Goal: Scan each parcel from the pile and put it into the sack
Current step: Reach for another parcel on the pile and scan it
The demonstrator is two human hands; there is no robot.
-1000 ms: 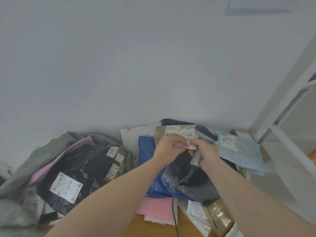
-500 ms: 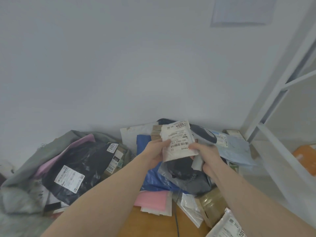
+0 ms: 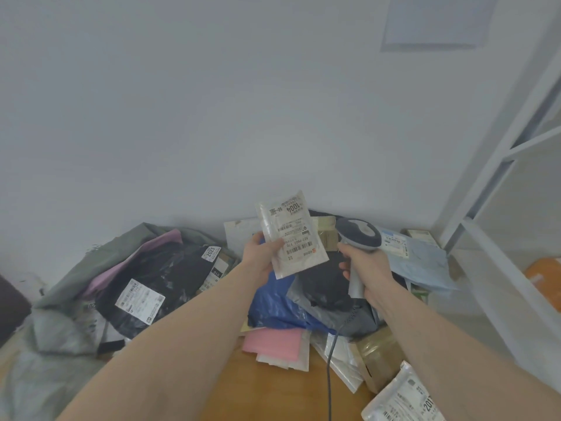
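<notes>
A: What is the left hand (image 3: 259, 256) doing?

B: Its grip is pinching a small white parcel (image 3: 290, 235) by the lower left edge, thumb lying across the front. The parcel is standing nearly upright in the air above the pile (image 3: 306, 296), label facing the camera, with "1004" printed near the top and a barcode lower down.

A: And the right hand (image 3: 368, 268)?

B: Its grip is curling around the handle of a grey barcode scanner (image 3: 359, 238). The scanner's head is sitting just right of the parcel, not touching it. A dark cable (image 3: 329, 375) is hanging from the handle down over the wooden worktop (image 3: 273, 393).

A: Where is the sack?

B: The grey-green sack (image 3: 60, 299) is lying open on the left, already holding a black bag with a white label (image 3: 140, 300) and something pink.

A: What else is lying in the pile?

B: A blue bag (image 3: 273, 305), a pink mailer (image 3: 273, 343), a pale blue envelope (image 3: 422, 262) and a taped brown box (image 3: 376, 354). A white rack (image 3: 498, 165) is standing on the right.
</notes>
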